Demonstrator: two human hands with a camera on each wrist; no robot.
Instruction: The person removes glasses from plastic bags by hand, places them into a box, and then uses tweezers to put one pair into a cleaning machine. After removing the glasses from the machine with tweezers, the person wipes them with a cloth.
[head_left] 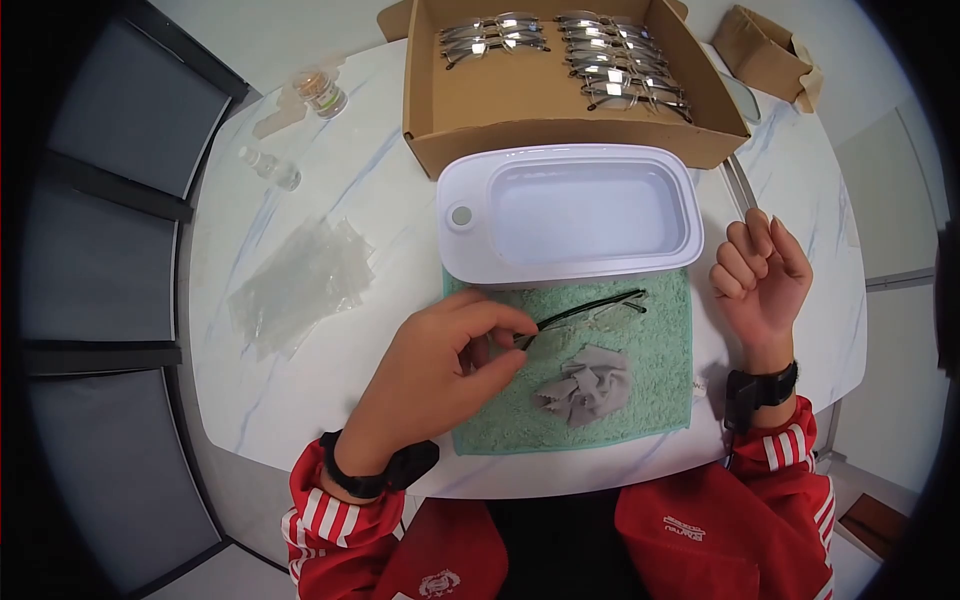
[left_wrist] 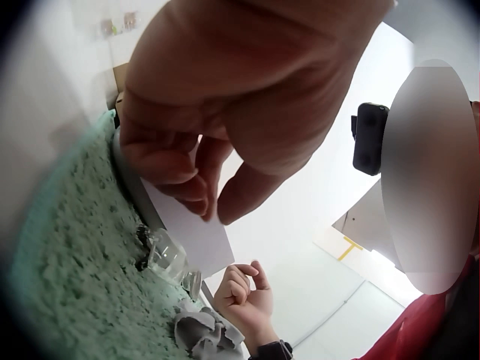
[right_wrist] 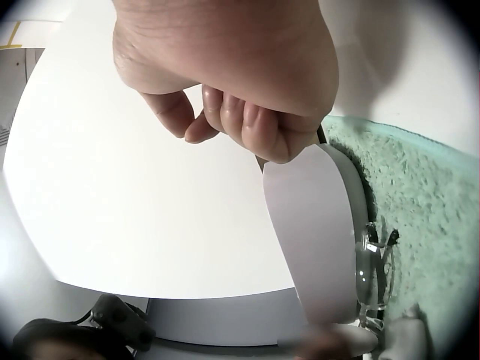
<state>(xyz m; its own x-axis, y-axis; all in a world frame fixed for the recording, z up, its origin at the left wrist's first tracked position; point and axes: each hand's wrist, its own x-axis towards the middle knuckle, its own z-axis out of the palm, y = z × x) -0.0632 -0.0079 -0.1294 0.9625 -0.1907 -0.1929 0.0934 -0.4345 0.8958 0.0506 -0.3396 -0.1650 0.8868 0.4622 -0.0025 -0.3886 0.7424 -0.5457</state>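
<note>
A pair of glasses with dark temples lies on a green towel, beside a crumpled grey cloth. My left hand is over the towel at the left end of the glasses, thumb and forefinger slightly apart. The left wrist view shows a gap between this hand and the clear lenses, with nothing in the fingers. My right hand is raised right of the towel, fingers curled in and empty; in the right wrist view the curled fingers show nothing held.
A white tub stands behind the towel, touching its back edge. Behind it is a cardboard box with several glasses in two rows. Clear plastic bags, a small bottle and a jar are at left; a brown bag is at back right.
</note>
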